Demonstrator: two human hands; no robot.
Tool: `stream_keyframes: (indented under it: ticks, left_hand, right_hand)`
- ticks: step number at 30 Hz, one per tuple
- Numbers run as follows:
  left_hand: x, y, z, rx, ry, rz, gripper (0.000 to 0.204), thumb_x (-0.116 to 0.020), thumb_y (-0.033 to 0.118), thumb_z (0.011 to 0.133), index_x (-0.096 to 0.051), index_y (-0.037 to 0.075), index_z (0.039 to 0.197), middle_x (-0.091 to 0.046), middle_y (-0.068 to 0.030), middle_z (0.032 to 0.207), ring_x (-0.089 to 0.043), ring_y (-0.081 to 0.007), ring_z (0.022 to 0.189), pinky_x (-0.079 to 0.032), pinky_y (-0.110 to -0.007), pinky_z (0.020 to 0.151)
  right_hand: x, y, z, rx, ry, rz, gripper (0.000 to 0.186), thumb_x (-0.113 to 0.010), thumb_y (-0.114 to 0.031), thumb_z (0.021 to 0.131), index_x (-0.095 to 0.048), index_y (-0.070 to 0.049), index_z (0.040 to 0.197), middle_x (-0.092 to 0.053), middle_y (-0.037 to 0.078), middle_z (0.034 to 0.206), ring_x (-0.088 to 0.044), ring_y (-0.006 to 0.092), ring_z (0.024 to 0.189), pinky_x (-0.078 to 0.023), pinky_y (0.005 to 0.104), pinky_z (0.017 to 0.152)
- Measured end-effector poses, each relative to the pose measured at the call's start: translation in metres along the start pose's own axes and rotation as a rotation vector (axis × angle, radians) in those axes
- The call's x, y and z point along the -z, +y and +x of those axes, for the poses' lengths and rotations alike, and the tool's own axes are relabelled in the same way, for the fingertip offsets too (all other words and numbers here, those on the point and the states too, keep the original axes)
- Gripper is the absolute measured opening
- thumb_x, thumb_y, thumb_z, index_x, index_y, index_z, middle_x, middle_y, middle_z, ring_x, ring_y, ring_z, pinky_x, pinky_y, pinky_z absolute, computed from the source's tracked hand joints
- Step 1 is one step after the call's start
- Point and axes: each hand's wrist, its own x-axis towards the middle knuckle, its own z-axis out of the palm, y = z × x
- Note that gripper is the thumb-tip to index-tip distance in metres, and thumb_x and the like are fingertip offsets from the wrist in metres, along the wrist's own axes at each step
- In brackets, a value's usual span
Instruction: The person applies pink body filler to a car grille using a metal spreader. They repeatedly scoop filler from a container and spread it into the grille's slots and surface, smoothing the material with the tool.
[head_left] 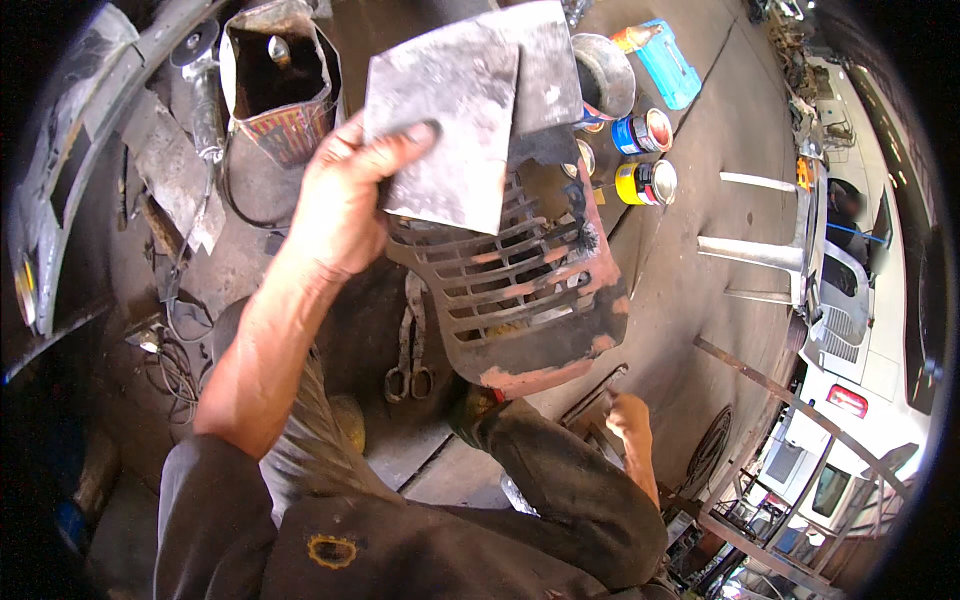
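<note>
My left hand is raised at the upper middle, its thumb pressed on a flat grey metal sheet with dark smudges. A second sheet shows behind the first; I cannot tell whether the hand grips it too. Below them is a slotted vehicle grille, dark with pinkish patches, its top partly hidden by the sheets. My right hand is low on the right, beside my knee, with its fingers curled closed. Whatever it may hold is hidden. Close to it is a metal bar-like tool.
Tin snips lie left of the grille. A grinder and a worn container stand upper left. Beyond the grille are a blue tin, a yellow tin and a blue case. A white chair is at right.
</note>
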Motion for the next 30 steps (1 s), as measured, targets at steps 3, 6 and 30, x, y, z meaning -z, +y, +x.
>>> stream_keyframes:
  ticks: [3,6,30]
  left_hand:
    - [0.001,-0.017,-0.007,0.051,0.063,-0.002,0.026,-0.065,0.004,0.085,-0.061,-0.001,0.111,-0.069,-0.0108,0.1,-0.068,-0.0189,0.087,-0.056,-0.034,0.081]
    - [-0.01,-0.025,-0.014,0.082,0.027,0.02,0.025,-0.064,0.004,0.087,-0.06,-0.001,0.112,-0.069,-0.0097,0.1,-0.067,-0.0174,0.087,-0.055,-0.033,0.081]
    - [-0.034,-0.041,-0.027,-0.004,0.057,-0.066,0.026,-0.061,0.004,0.088,-0.059,-0.001,0.114,-0.068,-0.0088,0.102,-0.065,-0.0155,0.088,-0.053,-0.031,0.081]
  right_hand:
    - [0.018,-0.074,-0.032,0.248,0.37,0.147,0.028,-0.069,-0.008,0.08,-0.066,-0.002,0.107,-0.068,0.015,0.082,-0.067,0.0249,0.069,-0.052,0.0356,0.061]
    - [0.091,-0.163,-0.059,0.573,0.759,-0.094,0.013,-0.069,-0.008,0.082,-0.069,-0.001,0.094,-0.069,0.017,0.085,-0.069,0.0282,0.074,-0.053,0.034,0.067]
    - [0.073,-0.349,-0.062,1.269,0.409,0.326,0.039,-0.079,-0.003,0.073,-0.063,0.002,0.108,-0.067,0.012,0.103,-0.066,0.0164,0.081,-0.053,0.0278,0.069]
